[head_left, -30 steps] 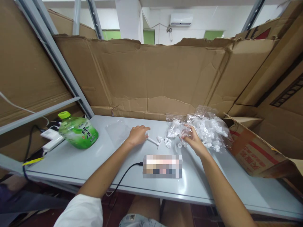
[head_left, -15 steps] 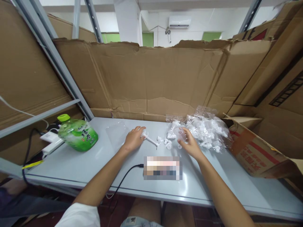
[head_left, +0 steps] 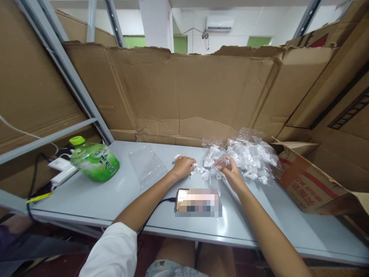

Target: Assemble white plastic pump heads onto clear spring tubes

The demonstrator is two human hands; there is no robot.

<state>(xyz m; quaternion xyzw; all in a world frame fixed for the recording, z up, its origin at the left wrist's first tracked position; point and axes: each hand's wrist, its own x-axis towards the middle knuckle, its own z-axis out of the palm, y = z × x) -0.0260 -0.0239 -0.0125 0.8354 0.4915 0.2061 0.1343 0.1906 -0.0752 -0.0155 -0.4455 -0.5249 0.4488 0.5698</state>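
Observation:
My right hand [head_left: 234,177] is closed around a clear ribbed plastic cylinder [head_left: 223,162], tilted just above the table. My left hand [head_left: 183,167] reaches palm down to several small white plastic parts [head_left: 204,173], its fingers curled together at their left side. What those fingertips hold, if anything, is hidden. Behind the left hand shows the round end of a white plastic piece [head_left: 176,157]; the hand covers the rest. Beyond and beside the right hand lie clear bags of white plastic parts [head_left: 253,159].
On the grey table [head_left: 115,204], a phone [head_left: 181,200] with a black cable lies in front of the hands. A flat clear bag [head_left: 147,165] and a green drink bottle [head_left: 95,159] are on the left. A cardboard wall [head_left: 190,92] closes the back; a carton [head_left: 311,188] stands right.
My left hand has moved right, from the long white piece to the small white parts. The clear cylinder has tipped over further in my right hand.

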